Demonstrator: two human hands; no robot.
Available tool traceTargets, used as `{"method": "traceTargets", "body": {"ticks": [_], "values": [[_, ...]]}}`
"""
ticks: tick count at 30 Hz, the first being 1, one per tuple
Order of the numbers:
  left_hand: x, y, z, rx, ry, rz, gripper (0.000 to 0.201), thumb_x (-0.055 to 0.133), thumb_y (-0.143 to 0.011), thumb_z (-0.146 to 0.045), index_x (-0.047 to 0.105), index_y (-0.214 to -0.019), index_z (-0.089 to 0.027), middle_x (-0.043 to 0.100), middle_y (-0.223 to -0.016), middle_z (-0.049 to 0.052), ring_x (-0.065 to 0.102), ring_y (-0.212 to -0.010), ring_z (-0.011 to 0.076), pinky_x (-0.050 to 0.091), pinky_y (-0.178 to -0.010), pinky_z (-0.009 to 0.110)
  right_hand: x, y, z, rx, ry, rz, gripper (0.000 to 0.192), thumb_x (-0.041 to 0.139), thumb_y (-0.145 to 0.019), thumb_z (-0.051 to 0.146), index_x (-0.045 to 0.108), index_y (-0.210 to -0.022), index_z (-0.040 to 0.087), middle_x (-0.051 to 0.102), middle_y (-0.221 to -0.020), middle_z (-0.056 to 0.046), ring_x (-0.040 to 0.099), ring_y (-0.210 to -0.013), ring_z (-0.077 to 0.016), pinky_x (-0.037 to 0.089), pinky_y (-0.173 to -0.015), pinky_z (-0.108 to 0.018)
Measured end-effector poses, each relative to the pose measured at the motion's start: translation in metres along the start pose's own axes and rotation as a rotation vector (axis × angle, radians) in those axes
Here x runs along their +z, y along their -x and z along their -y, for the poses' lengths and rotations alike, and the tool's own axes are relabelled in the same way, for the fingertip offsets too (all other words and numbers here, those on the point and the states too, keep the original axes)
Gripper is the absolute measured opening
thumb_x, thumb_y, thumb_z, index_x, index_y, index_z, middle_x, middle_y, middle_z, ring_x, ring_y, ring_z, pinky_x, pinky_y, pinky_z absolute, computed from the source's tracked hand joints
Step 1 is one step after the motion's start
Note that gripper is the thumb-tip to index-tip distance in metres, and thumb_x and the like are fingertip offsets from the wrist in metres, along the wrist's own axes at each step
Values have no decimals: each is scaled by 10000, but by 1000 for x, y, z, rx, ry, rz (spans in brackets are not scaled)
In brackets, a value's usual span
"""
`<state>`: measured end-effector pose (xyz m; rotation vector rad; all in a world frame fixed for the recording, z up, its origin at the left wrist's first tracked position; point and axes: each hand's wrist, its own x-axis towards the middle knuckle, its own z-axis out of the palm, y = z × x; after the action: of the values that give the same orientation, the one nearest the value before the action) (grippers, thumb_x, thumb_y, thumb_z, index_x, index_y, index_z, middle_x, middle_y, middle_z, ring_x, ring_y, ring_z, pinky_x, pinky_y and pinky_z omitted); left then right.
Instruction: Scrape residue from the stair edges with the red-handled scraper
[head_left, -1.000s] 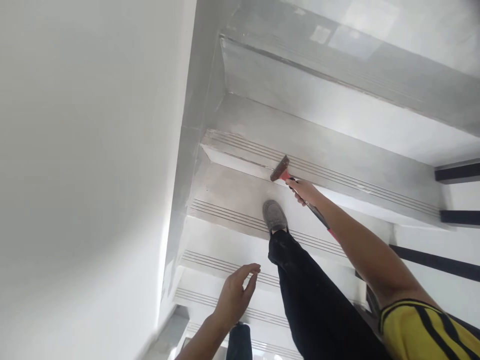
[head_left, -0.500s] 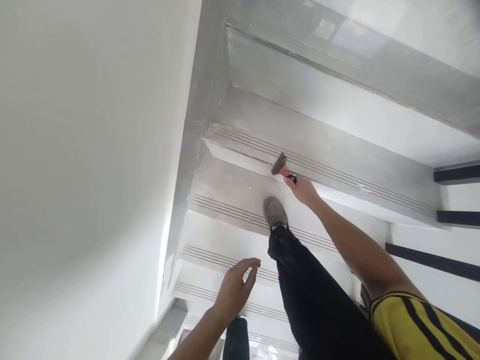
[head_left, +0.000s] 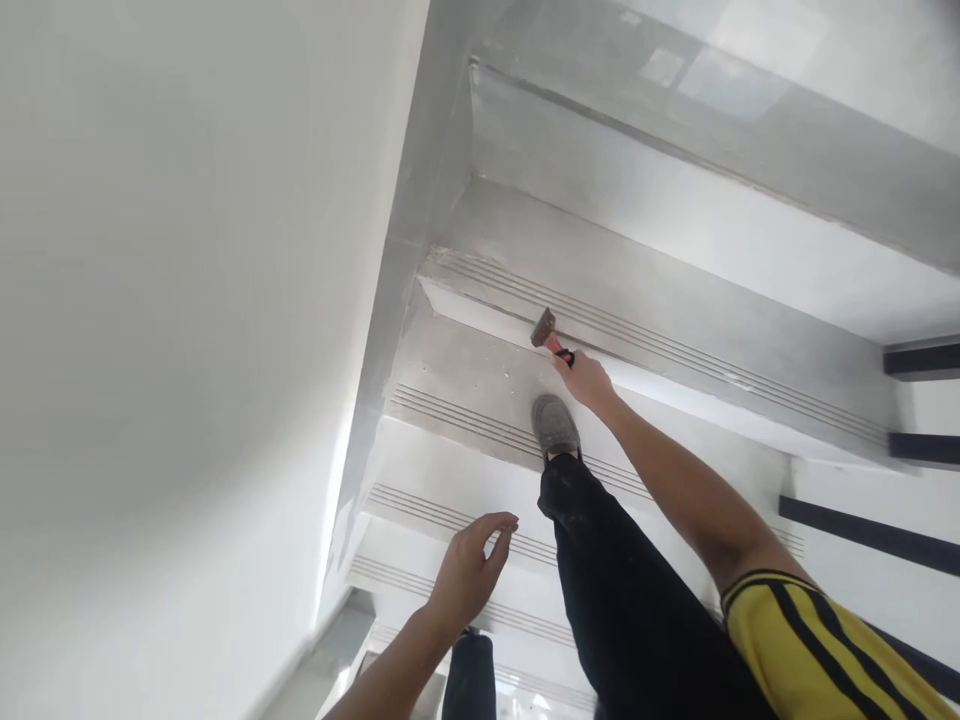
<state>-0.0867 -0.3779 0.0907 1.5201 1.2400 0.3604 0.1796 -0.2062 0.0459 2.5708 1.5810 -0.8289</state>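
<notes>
Near the centre of the frame the right hand (head_left: pixel 583 380) is closed round the red handle of a scraper (head_left: pixel 546 332) whose blade meets the grooved stair edge (head_left: pixel 675 345), while the left hand (head_left: pixel 469 575), lower centre, hangs open and empty.

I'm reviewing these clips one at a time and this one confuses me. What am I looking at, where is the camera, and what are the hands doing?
There is no machine here: the camera sits on a person's head and looks down at their own arms and legs on a grey staircase. The right hand reaches forward and grips a red-handled scraper, whose blade meets the grooved edge of a step. The left hand hangs in the air, fingers loosely curled, holding nothing. A grey shoe stands on the step below the scraper, under a black trouser leg. A white wall fills the left side. The yellow striped sleeve belongs to the right arm.
</notes>
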Motion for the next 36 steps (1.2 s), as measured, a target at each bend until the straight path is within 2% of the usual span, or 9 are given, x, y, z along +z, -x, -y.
{"method": "traceTargets", "body": {"ticks": [4,7,11,18,22,25,28,32,36], "values": [[-3,2,-6,-14,30,0,213,431,-873,-261,614,-976,-229,695,-971,20,640,-911,151,522,-809,280,-5,-5,-3,16,-270,198,464,410,-822,609,515,-813,157,566,-567,-52,536,-434,-148,420,-430,-258],[-7,2,-6,-71,46,-10,227,419,-877,-279,613,-981,-227,696,-963,24,640,-902,158,537,-734,265,-9,-9,-5,82,-418,270,424,450,-816,585,492,-750,168,464,-432,17,427,-318,-102,356,-334,-223],[-4,-5,-6,-68,63,-18,236,418,-873,-284,625,-968,-227,698,-954,26,643,-896,162,529,-783,288,-9,-21,13,32,-526,327,422,503,-789,587,478,-717,173,444,-402,24,414,-303,-96,297,-295,-202],[7,-18,-17,-77,105,26,235,423,-867,-282,632,-966,-240,698,-958,16,642,-884,156,529,-760,272,-10,-31,69,106,-674,502,439,509,-765,623,409,-698,201,381,-391,48,377,-282,-93,269,-277,-212],[3,-21,-20,-62,115,1,219,432,-862,-261,627,-959,-241,697,-949,5,635,-888,141,512,-783,256,-21,-26,58,150,-709,542,440,507,-767,622,389,-690,205,371,-397,55,351,-285,-82,261,-284,-208],[-2,-21,-17,-95,128,-28,218,435,-858,-257,624,-964,-239,698,-949,6,635,-891,143,518,-729,239,-32,-23,39,281,-753,698,485,451,-769,669,371,-664,202,358,-410,55,344,-306,-76,255,-294,-199],[-4,-21,-15,-117,133,-37,220,435,-855,-260,631,-951,-233,698,-946,16,636,-889,154,523,-697,241,-42,-28,41,366,-792,839,501,385,-792,679,374,-656,197,331,-421,57,328,-325,-73,252,-304,-196],[-6,-22,-19,-80,132,-43,209,435,-853,-239,626,-938,-224,698,-936,17,636,-886,150,522,-755,261,-55,-35,59,390,-799,814,472,369,-817,645,378,-664,199,321,-434,48,348,-352,-89,258,-309,-205],[-8,-22,-24,-42,110,-73,207,418,-864,-211,611,-940,-213,695,-920,29,639,-863,149,532,-751,268,-66,-30,54,466,-760,792,459,363,-821,640,377,-676,205,290,-435,59,313,-332,-85,228,-296,-198]]}}
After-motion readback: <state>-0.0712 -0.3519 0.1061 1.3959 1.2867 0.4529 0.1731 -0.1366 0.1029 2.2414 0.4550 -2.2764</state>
